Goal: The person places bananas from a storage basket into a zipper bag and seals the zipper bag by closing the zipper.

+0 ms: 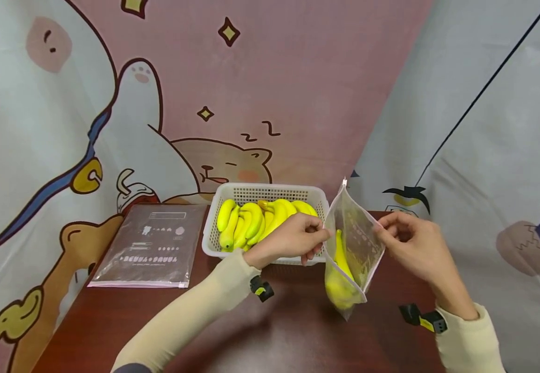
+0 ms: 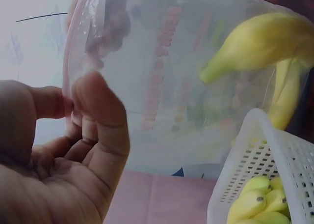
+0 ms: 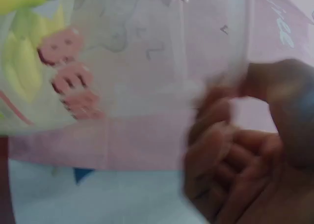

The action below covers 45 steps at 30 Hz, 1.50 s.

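Note:
A clear zip bag (image 1: 360,233) with a pink-edged mouth hangs upright above the table, its top spread apart. Inside, toward the bottom, are yellow bananas (image 1: 341,282); one tip points up. My left hand (image 1: 295,235) pinches the left edge of the mouth between thumb and fingers. On the opposite edge, my right hand (image 1: 411,243) pinches the bag the same way. The left wrist view shows the thumb and forefinger on the pink rim, with bananas (image 2: 265,42) seen through the plastic. In the right wrist view the right hand (image 3: 235,150) is blurred.
Behind the left hand stands a white perforated basket (image 1: 210,235) holding several bananas (image 1: 251,223). A second zip bag (image 1: 150,243), printed and flat, lies on the left of the dark red table (image 1: 293,331). A patterned cloth (image 1: 321,93) hangs behind the table.

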Motion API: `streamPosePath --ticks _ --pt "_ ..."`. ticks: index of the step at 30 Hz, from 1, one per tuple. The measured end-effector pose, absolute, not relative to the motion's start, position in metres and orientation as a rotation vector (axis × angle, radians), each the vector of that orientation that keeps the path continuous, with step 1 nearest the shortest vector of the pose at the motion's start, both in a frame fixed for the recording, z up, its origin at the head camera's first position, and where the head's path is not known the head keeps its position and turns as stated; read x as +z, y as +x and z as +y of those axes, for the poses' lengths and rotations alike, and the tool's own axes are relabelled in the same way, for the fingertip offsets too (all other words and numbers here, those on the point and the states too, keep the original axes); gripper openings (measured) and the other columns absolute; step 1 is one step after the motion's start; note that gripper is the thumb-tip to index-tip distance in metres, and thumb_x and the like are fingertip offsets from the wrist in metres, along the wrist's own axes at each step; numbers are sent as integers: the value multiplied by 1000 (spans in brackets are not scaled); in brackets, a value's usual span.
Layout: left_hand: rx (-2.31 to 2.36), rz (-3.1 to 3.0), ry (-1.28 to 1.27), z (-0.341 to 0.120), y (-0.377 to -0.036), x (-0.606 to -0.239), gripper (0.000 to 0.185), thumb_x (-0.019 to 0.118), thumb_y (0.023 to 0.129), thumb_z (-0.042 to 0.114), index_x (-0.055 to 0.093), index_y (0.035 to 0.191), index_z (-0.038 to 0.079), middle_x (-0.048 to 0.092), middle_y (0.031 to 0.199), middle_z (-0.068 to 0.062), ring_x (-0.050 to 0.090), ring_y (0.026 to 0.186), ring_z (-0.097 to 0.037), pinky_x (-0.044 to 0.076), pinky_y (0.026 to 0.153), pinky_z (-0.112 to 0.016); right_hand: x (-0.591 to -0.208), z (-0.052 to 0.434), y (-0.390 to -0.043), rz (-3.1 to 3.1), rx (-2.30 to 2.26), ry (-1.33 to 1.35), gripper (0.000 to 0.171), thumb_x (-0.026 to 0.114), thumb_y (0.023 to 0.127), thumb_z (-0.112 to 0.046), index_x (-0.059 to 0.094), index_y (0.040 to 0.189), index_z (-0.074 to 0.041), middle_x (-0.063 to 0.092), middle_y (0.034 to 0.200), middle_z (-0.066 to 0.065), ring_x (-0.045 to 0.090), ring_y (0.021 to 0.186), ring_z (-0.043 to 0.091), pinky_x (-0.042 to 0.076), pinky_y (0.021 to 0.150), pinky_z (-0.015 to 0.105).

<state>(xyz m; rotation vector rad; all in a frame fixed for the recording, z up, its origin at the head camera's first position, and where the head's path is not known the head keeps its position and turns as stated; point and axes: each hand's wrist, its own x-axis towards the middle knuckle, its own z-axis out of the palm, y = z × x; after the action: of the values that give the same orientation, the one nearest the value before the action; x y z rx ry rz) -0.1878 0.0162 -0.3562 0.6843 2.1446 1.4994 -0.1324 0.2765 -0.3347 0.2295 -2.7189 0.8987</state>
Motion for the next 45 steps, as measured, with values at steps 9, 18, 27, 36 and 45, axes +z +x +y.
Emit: streamPosePath --ticks 9,18,27,36,45 --pt "1576 2259 667 15 -186 -359 32 61 102 25 60 74 10 53 55 -3 51 44 -17 53 49 -33 -320 284 -119 -2831 662 -8 10 65 90 -25 68 83 -19 62 63 -4 47 52 9 34 50 26" --pt "1656 2156 671 26 -187 -357 38 64 102 31 57 74 7 50 49 -7 50 42 -20 47 45 -29 -312 306 -124 -2945 742 -178 20 65 92 -34 71 93 -15 62 63 -4 53 53 9 37 48 29" --pt "1631 2142 693 44 -191 -363 39 64 102 34 54 73 10 50 47 -6 49 39 -19 47 43 -29 -323 312 -127 -3078 828 -180 49 69 93 -53 66 110 -8 68 72 0 59 57 12 43 48 31" --pt "1630 2246 635 28 -204 -369 37 62 104 31 60 77 6 51 50 -6 51 42 -20 53 50 -40 -321 331 -125 -2976 758 -187 31 72 92 -36 71 109 -10 67 70 -4 54 57 7 40 51 28" --pt "1567 2170 719 23 -209 -381 46 54 104 48 58 76 12 55 60 -6 52 48 -18 52 50 -39 -328 342 -128 -2925 891 -122 34 71 95 -38 69 110 -9 68 68 -9 60 57 9 46 53 27"
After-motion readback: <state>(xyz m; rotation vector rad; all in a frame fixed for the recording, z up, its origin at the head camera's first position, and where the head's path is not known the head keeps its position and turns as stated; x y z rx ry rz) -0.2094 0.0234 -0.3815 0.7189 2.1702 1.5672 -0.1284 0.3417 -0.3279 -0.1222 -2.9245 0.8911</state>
